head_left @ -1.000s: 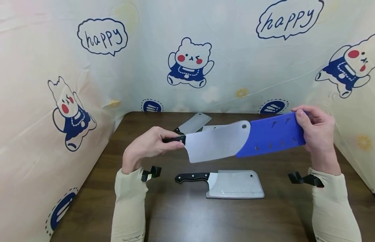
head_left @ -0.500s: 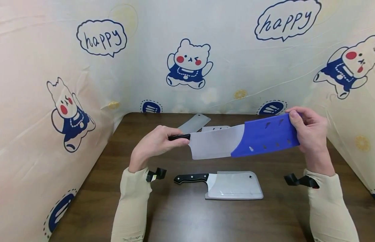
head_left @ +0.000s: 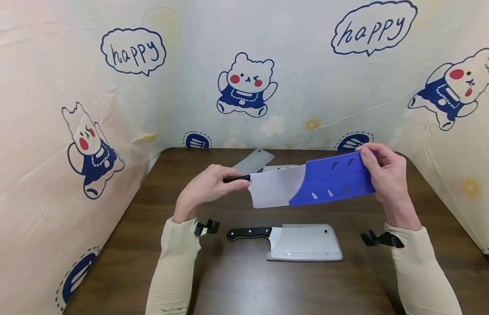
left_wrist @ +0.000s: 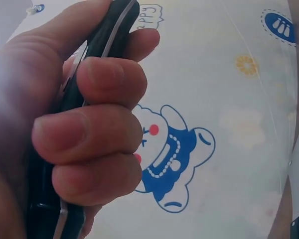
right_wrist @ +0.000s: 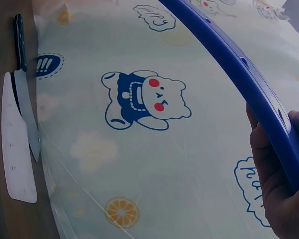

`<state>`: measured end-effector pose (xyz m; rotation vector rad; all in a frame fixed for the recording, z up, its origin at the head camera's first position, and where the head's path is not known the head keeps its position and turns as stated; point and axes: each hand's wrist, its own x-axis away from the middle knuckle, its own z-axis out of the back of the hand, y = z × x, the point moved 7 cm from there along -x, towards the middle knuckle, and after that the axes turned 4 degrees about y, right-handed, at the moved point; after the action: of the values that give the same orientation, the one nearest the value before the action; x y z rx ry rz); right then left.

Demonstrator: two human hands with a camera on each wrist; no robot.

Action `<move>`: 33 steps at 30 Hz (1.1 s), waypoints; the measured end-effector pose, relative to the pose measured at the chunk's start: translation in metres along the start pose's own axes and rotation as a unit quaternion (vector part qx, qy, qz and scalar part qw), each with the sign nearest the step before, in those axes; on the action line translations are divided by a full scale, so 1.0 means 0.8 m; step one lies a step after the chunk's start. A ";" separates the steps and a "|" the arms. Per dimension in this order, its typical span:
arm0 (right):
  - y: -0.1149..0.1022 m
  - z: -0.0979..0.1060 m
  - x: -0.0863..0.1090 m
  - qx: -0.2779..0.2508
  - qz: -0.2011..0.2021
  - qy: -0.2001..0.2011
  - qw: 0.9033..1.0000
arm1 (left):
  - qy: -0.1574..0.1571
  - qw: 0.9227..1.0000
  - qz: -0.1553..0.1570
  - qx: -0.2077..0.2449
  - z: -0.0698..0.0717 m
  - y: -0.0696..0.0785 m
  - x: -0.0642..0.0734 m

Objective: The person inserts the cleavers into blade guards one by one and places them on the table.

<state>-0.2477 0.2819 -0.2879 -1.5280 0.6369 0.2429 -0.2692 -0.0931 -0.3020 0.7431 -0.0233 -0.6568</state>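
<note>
My left hand (head_left: 212,186) grips the black handle (left_wrist: 114,25) of a cleaver (head_left: 272,189), fingers curled round it in the left wrist view. The steel blade points right, held up over the table. A blue blade cover (head_left: 335,178) with small slots is slid over the far part of the blade; the blade's tip is hidden inside. My right hand (head_left: 388,175) pinches the cover's right end, thumb on the near face. The cover (right_wrist: 239,74) shows edge-on in the right wrist view.
Nearer on the brown table (head_left: 291,288) lies another black-handled cleaver (head_left: 250,232) in a translucent cover (head_left: 311,245). At the back lie a third knife (head_left: 255,161) and a white slotted cover (head_left: 281,167). A printed cloth (head_left: 291,87) encloses the back and sides.
My right hand has moved left, sliding the blue cover further over the blade, so less steel shows. The left hand has shifted slightly right with the cleaver.
</note>
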 end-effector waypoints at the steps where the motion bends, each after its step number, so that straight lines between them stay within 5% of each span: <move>1: 0.001 -0.002 0.000 -0.001 0.000 0.007 1.000 | 0.002 1.000 0.001 -0.003 0.000 0.000 0.000; 10: 0.016 -0.066 0.028 0.083 -0.022 -0.048 0.995 | -0.023 0.999 -0.028 -0.016 -0.036 0.019 -0.018; 20: 0.017 -0.068 0.029 0.088 -0.037 -0.059 0.994 | -0.007 0.999 -0.012 -0.042 -0.035 0.021 -0.018; 28: 0.043 -0.066 0.033 0.160 -0.072 -0.122 0.977 | -0.044 0.998 0.031 -0.017 -0.055 -0.009 -0.020; 33: 0.065 -0.063 0.034 0.201 -0.083 -0.162 0.962 | -0.071 0.997 0.028 -0.032 -0.066 -0.023 -0.023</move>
<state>-0.2645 0.2293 -0.3426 -1.1088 0.2725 0.2134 -0.2812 -0.0602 -0.3495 0.6317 -0.1523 -0.6518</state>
